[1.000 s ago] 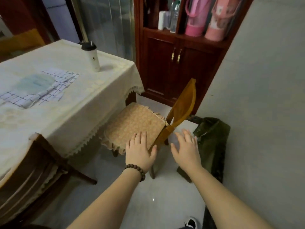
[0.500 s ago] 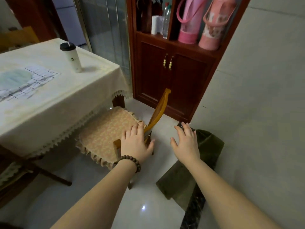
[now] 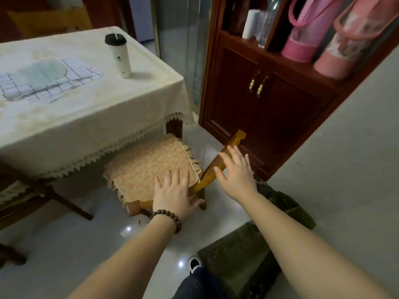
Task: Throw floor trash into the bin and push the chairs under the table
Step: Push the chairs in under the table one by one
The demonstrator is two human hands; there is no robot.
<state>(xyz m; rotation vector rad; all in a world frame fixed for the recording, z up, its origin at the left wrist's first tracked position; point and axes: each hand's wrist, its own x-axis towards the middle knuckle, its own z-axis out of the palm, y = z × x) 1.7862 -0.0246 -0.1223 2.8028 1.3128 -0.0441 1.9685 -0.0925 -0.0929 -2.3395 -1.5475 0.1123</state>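
Both hands are lying flat, fingers spread and gripping nothing: my left hand (image 3: 174, 194) is pressing the chair (image 3: 151, 169) cushion, my right hand (image 3: 236, 176) touching its backrest. At frame centre, its seat is sitting partly under the table (image 3: 90, 108).

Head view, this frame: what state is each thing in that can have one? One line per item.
Chair: upright, seat partly under the table edge, not fully pushed in.
Left hand: open, flat on the seat's rear edge.
Right hand: open, against the chair's backrest.
Tumbler: upright on the table, lid on.
Cabinet doors: shut.
Tablecloth: spread, hanging over the edge.
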